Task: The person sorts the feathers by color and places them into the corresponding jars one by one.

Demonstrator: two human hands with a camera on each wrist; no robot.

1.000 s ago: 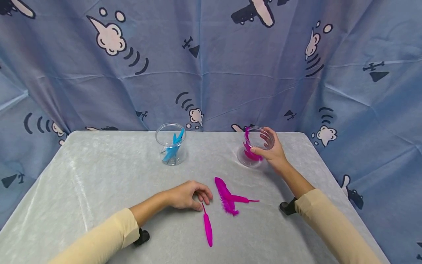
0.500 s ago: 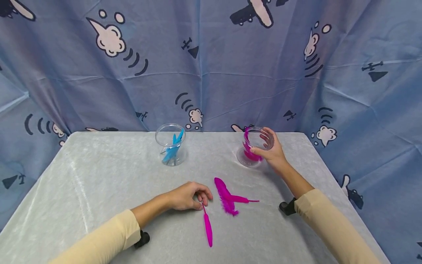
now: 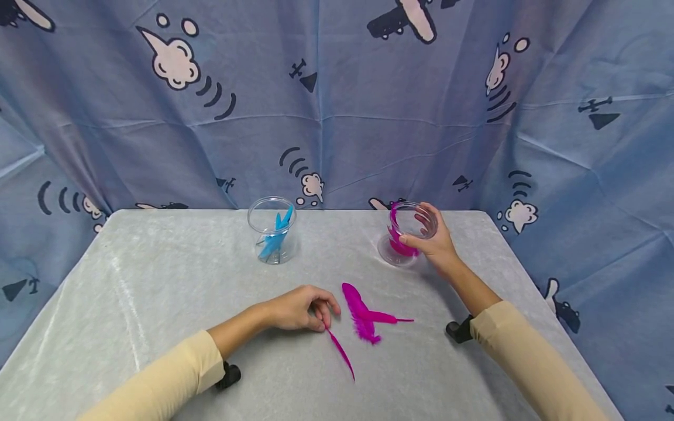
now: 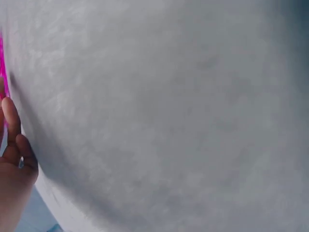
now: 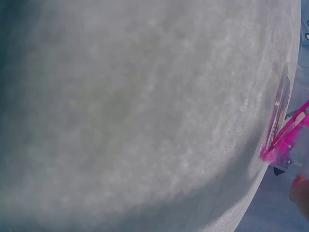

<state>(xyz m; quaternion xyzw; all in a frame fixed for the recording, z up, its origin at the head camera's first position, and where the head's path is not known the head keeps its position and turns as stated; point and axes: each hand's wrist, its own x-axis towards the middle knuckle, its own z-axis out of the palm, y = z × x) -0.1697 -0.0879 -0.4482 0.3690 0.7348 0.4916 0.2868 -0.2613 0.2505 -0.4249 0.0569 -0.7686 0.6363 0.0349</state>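
My left hand (image 3: pixel 301 309) pinches the quill end of a magenta feather (image 3: pixel 341 352) between thumb and finger, low over the table; the feather is turned edge-on and points toward the front. Just right of that hand lie magenta feathers (image 3: pixel 363 314), crossing one another on the cloth. At the back right, my right hand (image 3: pixel 438 241) grips the side of a clear plastic cup (image 3: pixel 394 255) that holds magenta feathers (image 3: pixel 401 241). In the right wrist view, the cup's magenta feathers (image 5: pixel 285 140) show at the right edge. Only part of the left hand (image 4: pixel 17 159) appears in its wrist view.
A second clear cup (image 3: pixel 286 251) with blue feathers (image 3: pixel 275 238) stands at the back left. Pale cloth covers the table (image 3: pixel 174 280). A blue patterned curtain (image 3: pixel 347 105) hangs behind and at the sides.
The left hand has lifted slightly with the pinched feather, which has turned from flat to edge-on, its tip swinging right. The right hand and cup have stayed still.
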